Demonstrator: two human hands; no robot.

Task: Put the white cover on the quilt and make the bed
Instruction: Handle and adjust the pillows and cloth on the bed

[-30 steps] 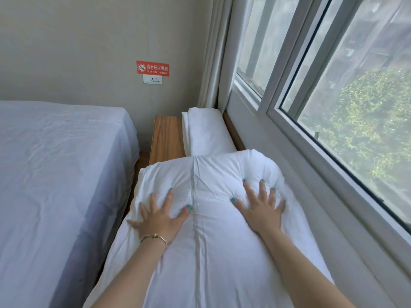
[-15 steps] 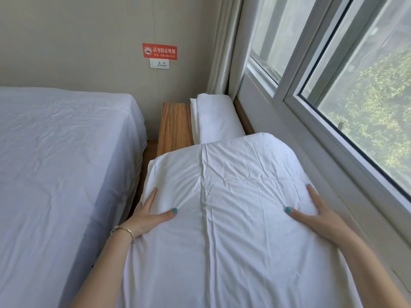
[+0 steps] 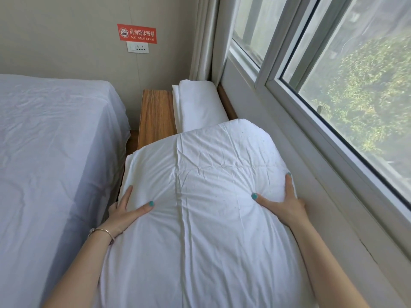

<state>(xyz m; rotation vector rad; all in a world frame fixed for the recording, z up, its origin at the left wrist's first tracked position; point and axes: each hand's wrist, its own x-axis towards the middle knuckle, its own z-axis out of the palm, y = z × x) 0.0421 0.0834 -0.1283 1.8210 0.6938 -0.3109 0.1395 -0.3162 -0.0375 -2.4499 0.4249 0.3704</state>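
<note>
Now we are cupping the covered quilt (image 3: 211, 196) with spread left hand (image 3: 124, 213) and right hand (image 3: 282, 203), moved from its top to its sides, squaring it.

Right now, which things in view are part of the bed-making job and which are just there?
In the job:
covered quilt
left hand, pressing the quilt's left edge
right hand, pressing its right edge
pillow beyond the quilt

Just there:
second bed
wooden shelf
no-smoking sign
wall socket
window
curtain
</note>
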